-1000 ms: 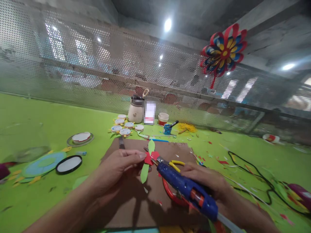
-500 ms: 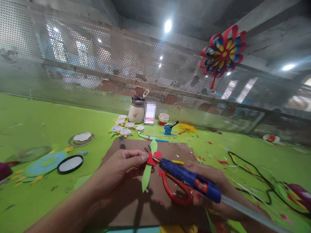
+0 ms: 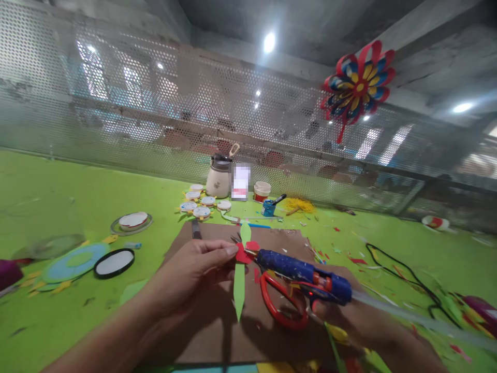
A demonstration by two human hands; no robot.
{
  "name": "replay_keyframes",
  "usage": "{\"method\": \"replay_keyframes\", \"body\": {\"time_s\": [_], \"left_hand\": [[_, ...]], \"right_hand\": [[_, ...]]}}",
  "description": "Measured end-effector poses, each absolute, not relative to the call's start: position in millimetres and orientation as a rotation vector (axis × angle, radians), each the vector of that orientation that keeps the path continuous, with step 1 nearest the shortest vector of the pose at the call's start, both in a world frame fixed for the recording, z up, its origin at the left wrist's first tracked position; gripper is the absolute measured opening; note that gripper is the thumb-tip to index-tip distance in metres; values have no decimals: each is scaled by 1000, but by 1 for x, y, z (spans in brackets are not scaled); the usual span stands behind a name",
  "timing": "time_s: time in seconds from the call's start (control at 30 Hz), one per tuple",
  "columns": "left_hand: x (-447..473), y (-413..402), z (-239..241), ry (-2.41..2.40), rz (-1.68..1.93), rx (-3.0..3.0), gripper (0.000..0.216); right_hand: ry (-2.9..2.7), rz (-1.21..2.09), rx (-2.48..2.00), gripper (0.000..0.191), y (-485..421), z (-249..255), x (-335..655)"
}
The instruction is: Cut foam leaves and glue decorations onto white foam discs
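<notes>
My left hand pinches a red paper flower with a green paper leaf hanging below it and another above. A blue glue gun is in my right hand, its metal nozzle touching or nearly touching the flower's middle. A clear glue stick sticks out of the gun's back end. Under the gun, red-handled scissors lie on a brown board, their blades partly hidden behind the flower. Most fingers of my right hand are hidden behind the gun.
Behind the board stand a cream kettle, a red-and-white tub and a small blue pot. Several round white pieces lie nearby. A black ring is at left, a black cord at right among paper scraps.
The glue gun's body has tilted closer to level, with its rear end higher and its nozzle still at the flower. The lower green leaf has swung from slanting left to nearly straight down.
</notes>
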State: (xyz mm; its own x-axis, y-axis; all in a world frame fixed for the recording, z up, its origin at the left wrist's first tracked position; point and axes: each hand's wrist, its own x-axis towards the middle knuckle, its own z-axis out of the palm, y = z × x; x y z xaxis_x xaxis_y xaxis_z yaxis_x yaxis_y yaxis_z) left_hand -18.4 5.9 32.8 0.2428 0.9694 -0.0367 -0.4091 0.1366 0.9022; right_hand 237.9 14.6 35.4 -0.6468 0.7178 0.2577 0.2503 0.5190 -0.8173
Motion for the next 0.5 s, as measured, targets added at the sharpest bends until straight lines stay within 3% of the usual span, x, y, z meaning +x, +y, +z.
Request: {"method": "replay_keyframes", "body": {"time_s": [0.1, 0.5], "left_hand": [[-20, 7, 33, 765, 1116, 890, 6], [-21, 6, 37, 874, 1105, 943, 13]], "right_hand": [[-2199, 1014, -787, 37, 14, 35, 236], [-2218, 748, -615, 18, 10, 41, 229]]}}
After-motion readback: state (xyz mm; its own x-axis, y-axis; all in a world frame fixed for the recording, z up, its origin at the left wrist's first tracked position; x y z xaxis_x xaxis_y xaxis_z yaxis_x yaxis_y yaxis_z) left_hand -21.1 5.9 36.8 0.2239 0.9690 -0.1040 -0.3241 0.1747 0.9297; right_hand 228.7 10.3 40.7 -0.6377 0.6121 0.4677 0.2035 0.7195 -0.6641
